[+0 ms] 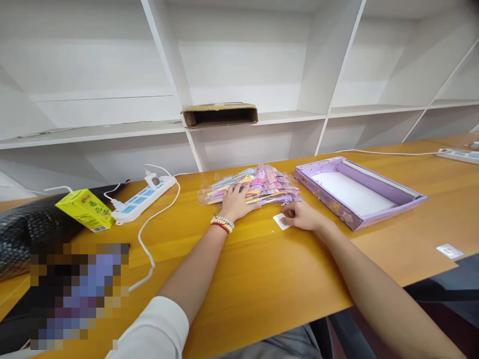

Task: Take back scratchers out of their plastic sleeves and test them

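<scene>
A heap of clear plastic packets (267, 179) with pink, purple, blue and yellow contents lies on the table. My left hand (235, 202) rests on the near left side of this heap, its fingers spread and laid over the plastic. To the right, my right hand (302, 215) is low at the table with curled fingers. Its thumb and fingertips pinch the right edge of a small white card (280, 221) that lies in front of the heap. What exactly the packets contain is hard to make out.
Right of the heap stands an open purple box tray (329, 202). A power strip (144, 199) with a white cable and a yellow drink carton (85, 209) are at left. A small picture card (449, 251) lies far right. A cardboard box (220, 114) sits on the shelf.
</scene>
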`<state>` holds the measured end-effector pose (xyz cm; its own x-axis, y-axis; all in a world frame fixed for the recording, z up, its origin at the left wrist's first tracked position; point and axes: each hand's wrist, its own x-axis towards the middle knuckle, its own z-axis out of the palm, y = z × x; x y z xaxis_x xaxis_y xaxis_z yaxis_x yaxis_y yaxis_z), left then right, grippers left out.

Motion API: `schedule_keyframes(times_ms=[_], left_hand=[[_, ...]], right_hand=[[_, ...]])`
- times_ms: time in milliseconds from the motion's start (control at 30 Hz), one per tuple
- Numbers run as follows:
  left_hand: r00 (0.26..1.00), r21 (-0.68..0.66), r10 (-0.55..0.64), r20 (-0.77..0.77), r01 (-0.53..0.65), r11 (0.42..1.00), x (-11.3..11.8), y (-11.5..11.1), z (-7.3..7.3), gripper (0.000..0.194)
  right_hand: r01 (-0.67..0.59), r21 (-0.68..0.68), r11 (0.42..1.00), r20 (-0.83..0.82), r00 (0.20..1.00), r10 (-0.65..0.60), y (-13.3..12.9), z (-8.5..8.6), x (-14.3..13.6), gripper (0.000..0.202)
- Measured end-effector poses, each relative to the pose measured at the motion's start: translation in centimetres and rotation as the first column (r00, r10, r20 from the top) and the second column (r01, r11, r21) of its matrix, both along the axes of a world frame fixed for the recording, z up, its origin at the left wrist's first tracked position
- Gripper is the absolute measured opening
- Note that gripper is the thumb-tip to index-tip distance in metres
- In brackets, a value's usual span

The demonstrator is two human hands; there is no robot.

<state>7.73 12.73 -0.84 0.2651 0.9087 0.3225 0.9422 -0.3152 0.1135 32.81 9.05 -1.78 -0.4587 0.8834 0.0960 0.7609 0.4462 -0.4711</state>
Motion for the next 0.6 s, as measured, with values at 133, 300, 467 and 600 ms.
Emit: schedule_keyframes(times_ms=[133, 300, 467, 600], left_hand=[[1.0, 0.003, 0.001, -0.004, -0.001, 1.0, -0.3, -0.4, -0.1, 0.084], [1.0, 0.043, -0.007, -0.006, 0.007, 0.999, -0.4, -0.8, -0.6, 0.085], [1.0, 0.053, 0.004, 0.001, -0.004, 0.999, -0.4, -1.0, -0.9, 0.085], [1.0, 0.052, -0.009, 0.022, 0.008, 0.999, -0.4, -1.1, -0.9, 0.084]], right_hand=[[0.261, 0.161, 0.952, -0.041, 0.965, -0.258, 0.1, -0.1, 0.0, 0.015], [0.478, 0.308, 0.823, -0.148, 0.878, -0.455, 0.6, -0.2, 0.9, 0.011], [0.518, 0.334, 0.787, -0.197, 0.855, -0.479, 0.9, -0.4, 1.2, 0.016], [0.553, 0.331, 0.765, -0.235, 0.833, -0.501, 1.4, -1.0, 1.3, 0.029]])
